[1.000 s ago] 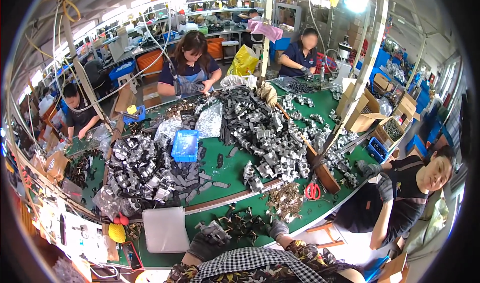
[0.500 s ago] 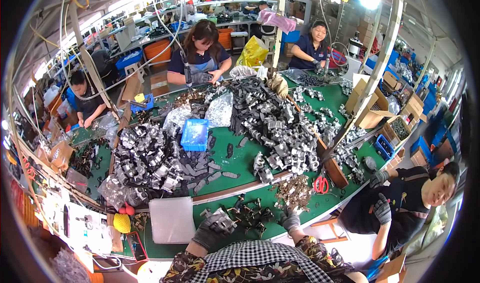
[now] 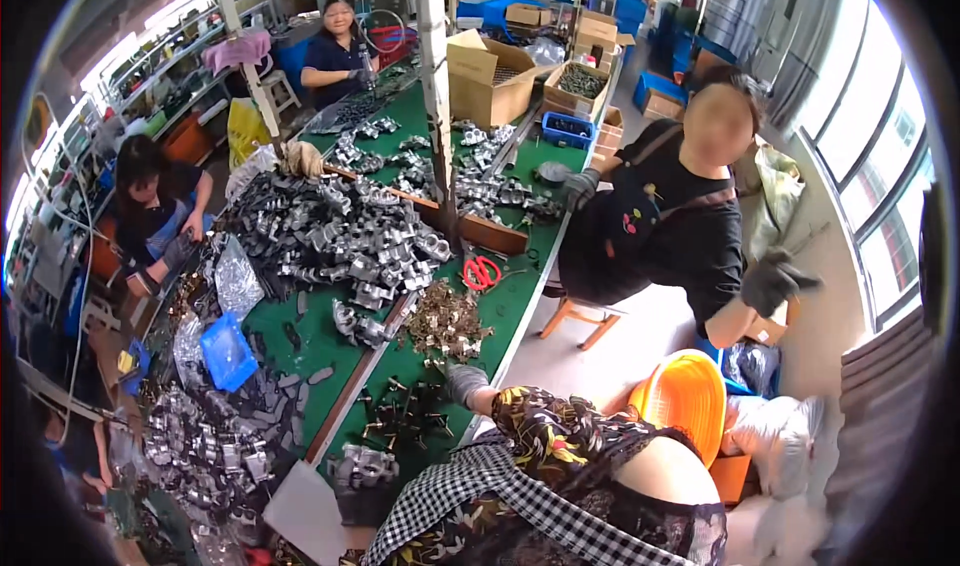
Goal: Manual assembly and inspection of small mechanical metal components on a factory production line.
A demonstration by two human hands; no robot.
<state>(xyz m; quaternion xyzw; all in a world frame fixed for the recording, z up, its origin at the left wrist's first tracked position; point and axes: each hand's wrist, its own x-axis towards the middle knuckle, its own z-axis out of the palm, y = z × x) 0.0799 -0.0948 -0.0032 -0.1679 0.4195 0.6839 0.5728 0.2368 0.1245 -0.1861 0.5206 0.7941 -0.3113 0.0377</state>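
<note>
Two gloved hands flank a single pile of black fittings (image 3: 405, 416) on a green bench (image 3: 335, 366): the left hand (image 3: 360, 506) grips one metal casting (image 3: 362, 464) beside a white sheet (image 3: 305, 511); the right hand (image 3: 466, 384) is near a heap of brassy clips (image 3: 445, 324), and whether it holds anything cannot be told. Beyond lie one pair of red-handled scissors (image 3: 481, 274), one blue bin (image 3: 228, 351) and piled castings (image 3: 350, 231) too many to count. Printing on one open carton (image 3: 470, 71) is too small to make out. Compared with half a second earlier, the view has swung right, bringing in one orange basket (image 3: 685, 396), and a standing co-worker (image 3: 640, 226) now extends a gloved hand that had been raised before the chest.
</note>
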